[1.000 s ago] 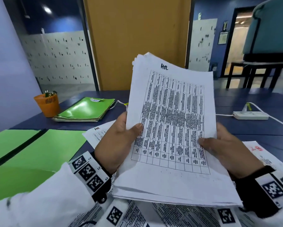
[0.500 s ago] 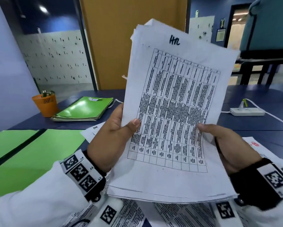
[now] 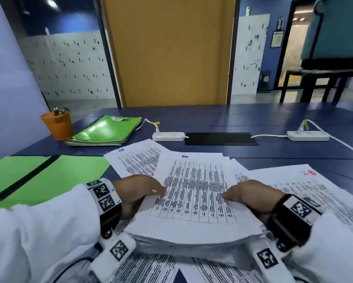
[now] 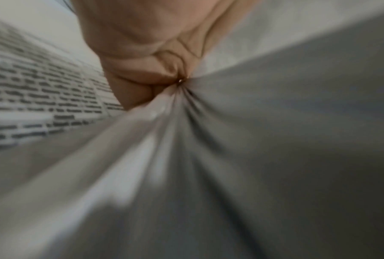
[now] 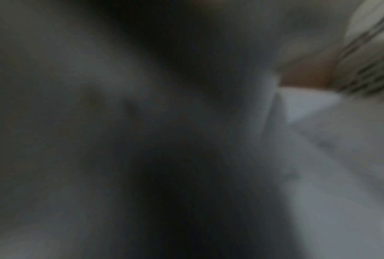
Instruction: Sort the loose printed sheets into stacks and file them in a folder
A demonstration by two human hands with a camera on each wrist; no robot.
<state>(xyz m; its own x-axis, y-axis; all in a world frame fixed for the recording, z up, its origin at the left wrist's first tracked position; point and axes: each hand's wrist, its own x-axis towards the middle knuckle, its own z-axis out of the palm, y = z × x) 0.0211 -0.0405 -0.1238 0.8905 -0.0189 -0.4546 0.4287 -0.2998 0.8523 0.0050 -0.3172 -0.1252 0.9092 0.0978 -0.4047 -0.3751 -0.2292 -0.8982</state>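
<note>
My left hand (image 3: 137, 193) and right hand (image 3: 251, 198) pinch stack (image 3: 194, 203) sides, thumbs on top, low over table (image 3: 273, 152). Squaring step, probably. Next: carry to open folder (image 3: 55, 180) at nine o'clock.

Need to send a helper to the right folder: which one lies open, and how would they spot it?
On the blue table, look at the near left edge, left of the left hand. The open folder lies flat there, two green leaves split by a dark spine, unlike the closed green folder stack beside the orange cup.
</note>
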